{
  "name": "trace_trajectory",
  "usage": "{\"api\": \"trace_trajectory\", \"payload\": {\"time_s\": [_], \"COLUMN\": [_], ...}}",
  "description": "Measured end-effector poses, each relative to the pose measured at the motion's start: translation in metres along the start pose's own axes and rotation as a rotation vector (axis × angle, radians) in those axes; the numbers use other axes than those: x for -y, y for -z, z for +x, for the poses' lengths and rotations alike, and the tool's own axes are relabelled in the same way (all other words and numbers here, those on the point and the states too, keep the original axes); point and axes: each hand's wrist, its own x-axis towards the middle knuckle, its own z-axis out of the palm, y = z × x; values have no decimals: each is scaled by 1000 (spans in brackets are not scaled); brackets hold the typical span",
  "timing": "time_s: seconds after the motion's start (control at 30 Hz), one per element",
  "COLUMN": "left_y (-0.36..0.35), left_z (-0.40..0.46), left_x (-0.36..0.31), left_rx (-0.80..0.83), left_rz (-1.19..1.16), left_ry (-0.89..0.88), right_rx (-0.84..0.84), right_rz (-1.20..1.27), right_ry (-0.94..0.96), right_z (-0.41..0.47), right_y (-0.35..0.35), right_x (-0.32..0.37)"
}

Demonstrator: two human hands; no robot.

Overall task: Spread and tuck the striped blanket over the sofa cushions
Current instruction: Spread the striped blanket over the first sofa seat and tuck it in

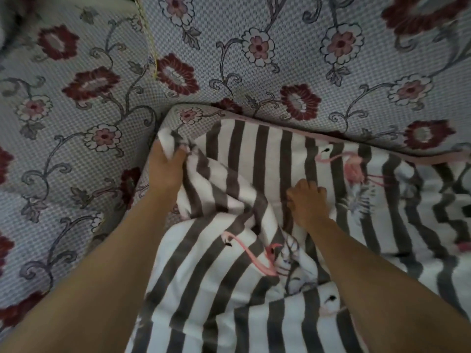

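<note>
So the biggest thing here is the sofa upholstery (293,29), a grey-white checked woven fabric covered in dark red and pale pink flowers with curling grey vines. It fills the whole top and left of the view, and a thin yellowish seam line (149,39) runs down it near the upper left.

Next up is the grey-and-white striped fleece blanket with pink flamingo prints (257,154). It lies over the seat cushion in the lower middle and right, pretty rumpled, with a big fold running diagonally through the middle. Its far edge has a pink trim (356,142) that sits right along the crease where the seat meets the backrest. The seat cushion corner (188,114), same floral fabric, pokes out uncovered just past the blanket's top left corner.

Both forearms are bare and reach in from the bottom. The left hand (167,165) is at the blanket's top left corner, fingers curled round a bunch of the cloth, right at the gap between the seat cushion and the side of the sofa. The right hand (307,200) is further in on the blanket, knuckles up, fingers curled down into the fabric and gripping a fold of it.

One flamingo print (254,253) sits crumpled between the two arms.
</note>
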Motion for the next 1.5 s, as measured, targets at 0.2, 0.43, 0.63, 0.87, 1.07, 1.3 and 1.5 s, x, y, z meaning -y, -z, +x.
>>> {"api": "trace_trajectory", "payload": {"time_s": [0.2, 0.43, 0.63, 0.87, 1.07, 1.3, 1.5], "left_y": [47, 105, 130, 155, 157, 177, 172], "left_z": [7, -15, -42, -60, -59, -109, -149], "left_x": [9, 26, 1, -14, -49, 79, 140], "left_rx": [157, 321, 333, 107, -170, 383, 981], "left_rz": [464, 213, 265, 668, 571, 911, 1227], "left_ry": [10, 118, -114, -494, -728, -595, -138], "right_rx": [-166, 214, -183, -102, -760, -241, 380], "right_rz": [519, 568, 711, 764, 661, 416, 178], "right_ry": [112, 12, 155, 93, 1, 209, 263], "right_z": [-21, -63, -96, -148, -152, -209, -223], "right_y": [26, 36, 53, 113, 145, 38, -23], "right_x": [-9, -38, -31, -37, -38, -23, -11]}}
